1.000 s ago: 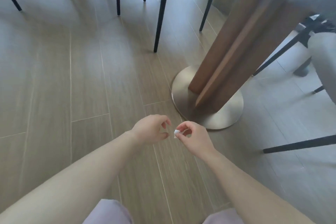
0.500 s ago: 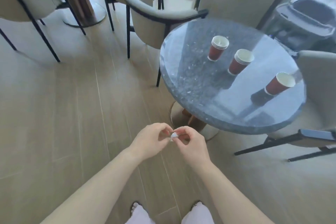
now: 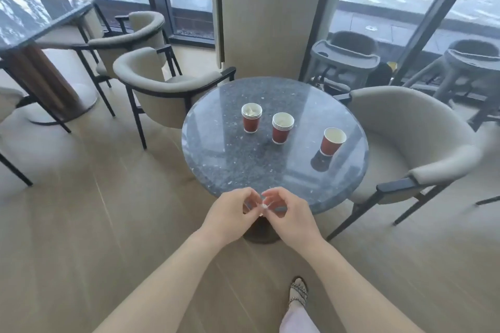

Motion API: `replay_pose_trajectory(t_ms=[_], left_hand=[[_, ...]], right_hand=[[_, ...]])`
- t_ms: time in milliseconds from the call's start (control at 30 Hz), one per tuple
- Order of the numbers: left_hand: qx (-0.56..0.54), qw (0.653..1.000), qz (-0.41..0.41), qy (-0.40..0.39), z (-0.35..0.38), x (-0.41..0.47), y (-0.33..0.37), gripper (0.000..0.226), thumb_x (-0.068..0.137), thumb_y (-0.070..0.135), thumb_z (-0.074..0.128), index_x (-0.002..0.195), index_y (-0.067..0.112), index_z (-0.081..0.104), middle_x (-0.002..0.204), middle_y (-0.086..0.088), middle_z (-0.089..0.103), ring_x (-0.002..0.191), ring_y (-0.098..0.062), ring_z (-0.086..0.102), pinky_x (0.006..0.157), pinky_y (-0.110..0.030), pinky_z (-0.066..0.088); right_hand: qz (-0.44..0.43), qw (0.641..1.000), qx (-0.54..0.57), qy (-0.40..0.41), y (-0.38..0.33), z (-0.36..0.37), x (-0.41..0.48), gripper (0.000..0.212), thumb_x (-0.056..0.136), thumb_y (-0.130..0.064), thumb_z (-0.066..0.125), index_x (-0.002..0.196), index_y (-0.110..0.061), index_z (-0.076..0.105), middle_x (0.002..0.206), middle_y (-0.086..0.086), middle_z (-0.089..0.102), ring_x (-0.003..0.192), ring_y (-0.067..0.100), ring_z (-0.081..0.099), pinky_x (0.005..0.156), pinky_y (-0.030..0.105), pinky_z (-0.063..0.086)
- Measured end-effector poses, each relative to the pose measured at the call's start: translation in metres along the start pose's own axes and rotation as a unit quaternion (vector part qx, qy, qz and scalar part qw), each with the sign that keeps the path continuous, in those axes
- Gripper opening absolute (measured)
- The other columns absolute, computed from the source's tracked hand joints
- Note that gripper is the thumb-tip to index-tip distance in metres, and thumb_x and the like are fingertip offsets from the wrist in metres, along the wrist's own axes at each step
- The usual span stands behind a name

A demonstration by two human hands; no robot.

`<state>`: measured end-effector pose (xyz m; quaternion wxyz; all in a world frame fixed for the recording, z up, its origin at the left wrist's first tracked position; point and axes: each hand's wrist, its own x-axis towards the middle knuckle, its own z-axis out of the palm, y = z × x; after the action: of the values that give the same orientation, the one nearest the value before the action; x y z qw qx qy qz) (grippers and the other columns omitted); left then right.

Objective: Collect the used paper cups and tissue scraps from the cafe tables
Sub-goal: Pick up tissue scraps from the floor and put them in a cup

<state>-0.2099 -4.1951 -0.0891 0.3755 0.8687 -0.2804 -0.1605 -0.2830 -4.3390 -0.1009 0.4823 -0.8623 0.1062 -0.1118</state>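
Scrap pinched at the table's near edge
Left hand and right hand, fingers curled, both nip it; cups stand farther across the table.

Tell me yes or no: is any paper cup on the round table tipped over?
No, the left stack, middle stack and single cup all stand upright on the table.

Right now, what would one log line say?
left hand, right hand: pinching tissue scrap | paper cups: upright on table, uncollected
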Motion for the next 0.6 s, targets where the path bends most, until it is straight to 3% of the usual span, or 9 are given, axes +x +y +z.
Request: replay_pose_trajectory(t_ms=[267, 467, 600], left_hand=[[0.019, 1.000, 0.009, -0.005, 0.028, 0.118, 0.037, 0.007, 0.085, 0.034, 0.062, 0.083, 0.028, 0.060, 0.081, 0.014, 0.065, 0.074, -0.003, 0.061, 0.075, -0.028, 0.052], [0.015, 0.999, -0.033, 0.037, 0.045, 0.222, 0.061, 0.009, 0.083, 0.035, 0.063, 0.077, 0.031, 0.057, 0.076, 0.017, 0.064, 0.069, 0.004, 0.058, 0.070, -0.020, 0.048], [0.036, 0.992, -0.090, 0.084, 0.053, 0.265, 0.062, 0.011, 0.082, 0.036, 0.063, 0.075, 0.030, 0.056, 0.077, 0.015, 0.064, 0.068, 0.002, 0.057, 0.068, -0.022, 0.047]], right_hand=[[0.022, 0.999, 0.030, 0.024, 0.062, -0.061, 0.088, 0.013, 0.080, -0.027, 0.070, 0.078, -0.037, 0.062, 0.078, -0.018, 0.066, 0.078, -0.002, 0.060, 0.065, 0.007, 0.047], [0.036, 0.998, 0.049, 0.005, 0.107, -0.105, 0.193, 0.011, 0.078, -0.019, 0.070, 0.074, -0.028, 0.066, 0.080, -0.011, 0.068, 0.076, 0.001, 0.061, 0.068, 0.014, 0.050], [0.020, 0.999, 0.038, -0.032, 0.122, -0.126, 0.241, 0.016, 0.077, -0.016, 0.070, 0.077, -0.031, 0.066, 0.081, -0.016, 0.067, 0.075, -0.003, 0.059, 0.069, 0.011, 0.048]])
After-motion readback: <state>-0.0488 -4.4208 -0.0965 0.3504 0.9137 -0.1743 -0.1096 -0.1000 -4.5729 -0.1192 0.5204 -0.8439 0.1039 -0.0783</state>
